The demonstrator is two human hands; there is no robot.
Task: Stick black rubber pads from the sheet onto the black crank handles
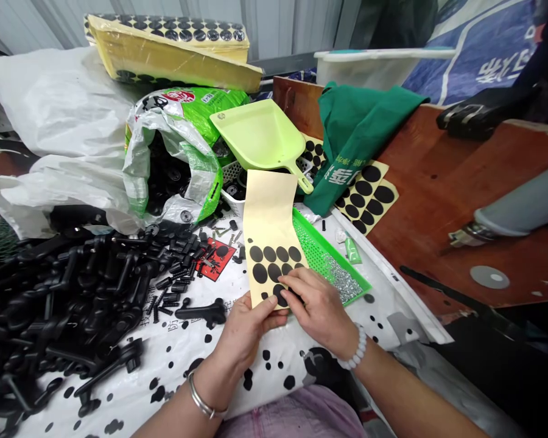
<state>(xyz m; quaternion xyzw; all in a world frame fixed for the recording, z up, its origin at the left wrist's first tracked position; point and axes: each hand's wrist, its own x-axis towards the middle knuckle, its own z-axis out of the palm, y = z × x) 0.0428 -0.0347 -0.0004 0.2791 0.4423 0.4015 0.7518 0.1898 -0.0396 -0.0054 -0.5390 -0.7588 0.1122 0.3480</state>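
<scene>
Grey ribbed panelling [292,30] rises behind a crowded surface [232,371], covered in white sheeting with black blots. Centred over its near part is a cream sheet [271,210] bearing rows of black discs [282,253] on its lower half, the blank upper half reaching up to the light green dustpan [267,137]. The left hand [251,322] pinches the sheet's near end, thumb on top and fingers underneath. The right hand [322,310] has its fingers bent and drawn close together at a disc near the sheet's lower right corner; whether they grip it, I cannot tell. A bracelet of pale beads circles the right wrist, a metal bangle the left.

Just right of the sheet, partly behind it, lies a green perforated tray [311,249] with small shiny metal pieces [342,277] towards its near end. Left of the hands spreads a large heap of black parts [95,292], with one black handle-like piece [204,311] near the left hand. Beyond the heap, an open green and white bag [210,115] holds more dark pieces. More disc sheets [378,207] lie beside a green cloth [354,128] on the right, and a wrapped stack of them [173,55] sits at the back.
</scene>
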